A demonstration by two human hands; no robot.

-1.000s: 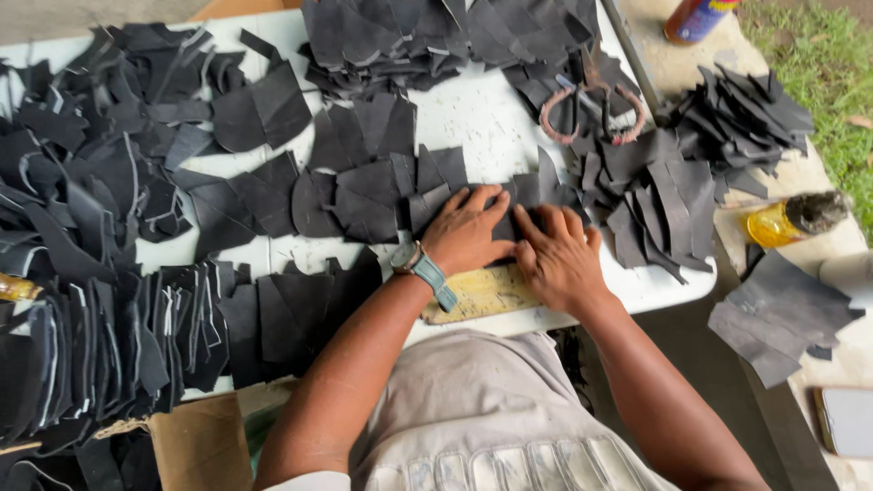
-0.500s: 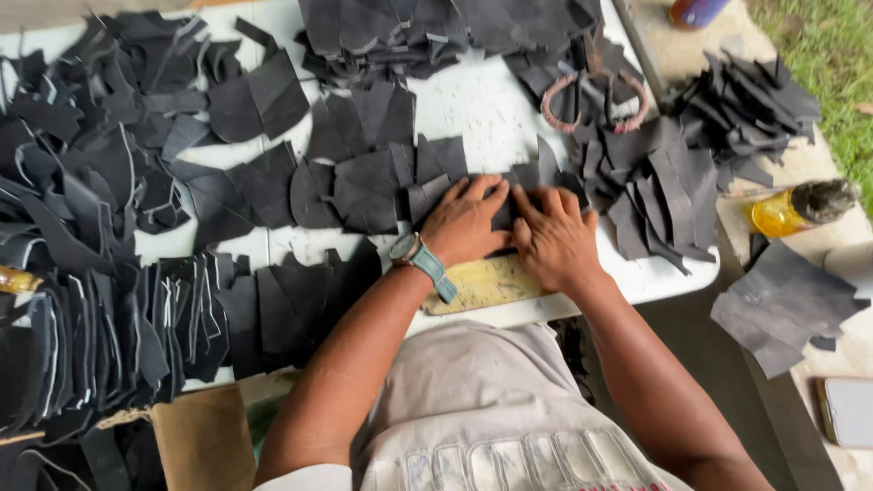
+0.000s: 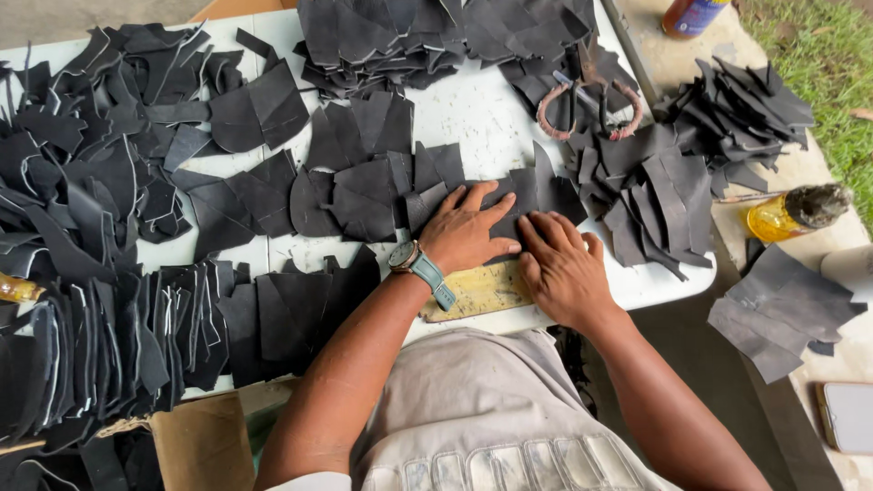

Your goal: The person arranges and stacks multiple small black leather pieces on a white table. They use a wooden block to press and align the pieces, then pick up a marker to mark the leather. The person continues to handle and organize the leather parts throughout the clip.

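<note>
Labelled orange bottle [image 3: 688, 15] top right; phone screen [image 3: 847, 415], seemingly blank, lower right.

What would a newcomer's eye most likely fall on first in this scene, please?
Probably the black leather pieces heaped all over the white table. Next, at the near edge, the left hand and right hand press flat on one piece over a yellowish board. Large scissors lie at the far right.

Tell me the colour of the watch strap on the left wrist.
The watch strap is teal green, seen clearly in the head view.

Soft even daylight — sharp, slight edge distortion.
</note>
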